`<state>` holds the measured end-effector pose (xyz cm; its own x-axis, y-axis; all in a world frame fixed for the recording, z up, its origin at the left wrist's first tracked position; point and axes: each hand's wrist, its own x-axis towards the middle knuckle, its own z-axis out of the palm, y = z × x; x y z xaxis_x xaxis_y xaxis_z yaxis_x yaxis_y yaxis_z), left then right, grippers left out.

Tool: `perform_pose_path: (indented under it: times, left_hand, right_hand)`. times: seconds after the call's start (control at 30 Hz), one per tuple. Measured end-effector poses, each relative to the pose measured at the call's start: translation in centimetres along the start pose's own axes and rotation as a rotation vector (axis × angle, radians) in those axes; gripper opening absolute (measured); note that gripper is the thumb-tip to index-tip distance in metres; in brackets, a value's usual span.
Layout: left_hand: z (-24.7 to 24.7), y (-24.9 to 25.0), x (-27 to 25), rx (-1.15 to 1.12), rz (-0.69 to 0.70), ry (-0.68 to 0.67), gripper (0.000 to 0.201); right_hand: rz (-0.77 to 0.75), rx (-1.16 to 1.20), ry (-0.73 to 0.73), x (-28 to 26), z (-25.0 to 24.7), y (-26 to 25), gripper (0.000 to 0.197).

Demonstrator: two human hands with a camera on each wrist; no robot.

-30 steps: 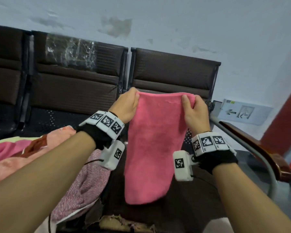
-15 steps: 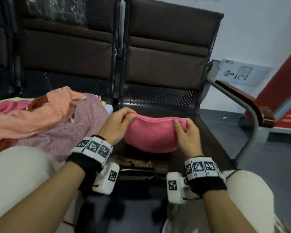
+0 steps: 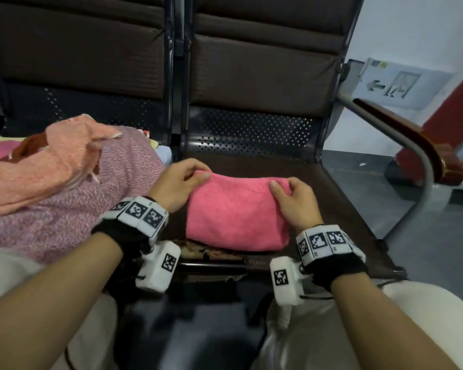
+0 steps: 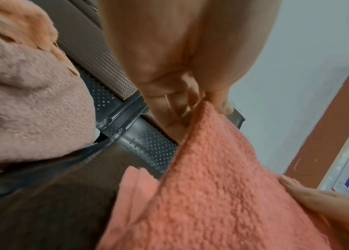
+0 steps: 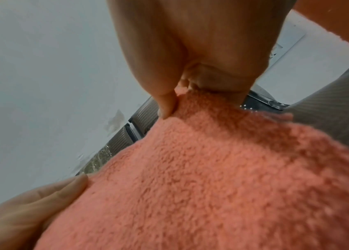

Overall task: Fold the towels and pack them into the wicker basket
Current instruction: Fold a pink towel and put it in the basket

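Both bare arms reach forward from the bottom of the head view. Each wrist wears a black band with white blocks that have black square marks. The left hand (image 3: 181, 186) is bent at the knuckles, and its thumb and fingers (image 3: 198, 180) pinch the far left corner of the pink towel (image 3: 235, 217). The right hand (image 3: 296, 202) does the same at the far right corner, thumb on top and fingers curled under. The two hands are level with each other, a little apart, palms turned down. The person's knees show below the arms.
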<state>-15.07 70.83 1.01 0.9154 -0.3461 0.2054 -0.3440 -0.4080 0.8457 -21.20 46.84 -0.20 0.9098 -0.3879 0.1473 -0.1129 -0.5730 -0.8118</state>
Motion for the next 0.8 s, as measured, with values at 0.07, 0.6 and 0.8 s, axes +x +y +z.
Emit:
perform_pose_path:
  times: [0.07, 0.6, 0.8]
  left_hand:
    - [0.2, -0.7, 2.7, -0.020, -0.015, 0.018, 0.009]
    - [4.0, -4.9, 3.8, 0.314, 0.029, -0.209, 0.014]
    - [4.3, -3.5, 0.5, 0.585, 0.071, -0.606, 0.060]
  right_hand:
    - [0.009, -0.039, -0.012, 2.5, 0.4, 0.1, 0.021]
    - [-0.241, -0.669, -0.903, 4.0, 0.7, 1.3, 0.055]
    - [-0.396, -0.741, -0.742, 0.9, 0.6, 0.9, 0.039]
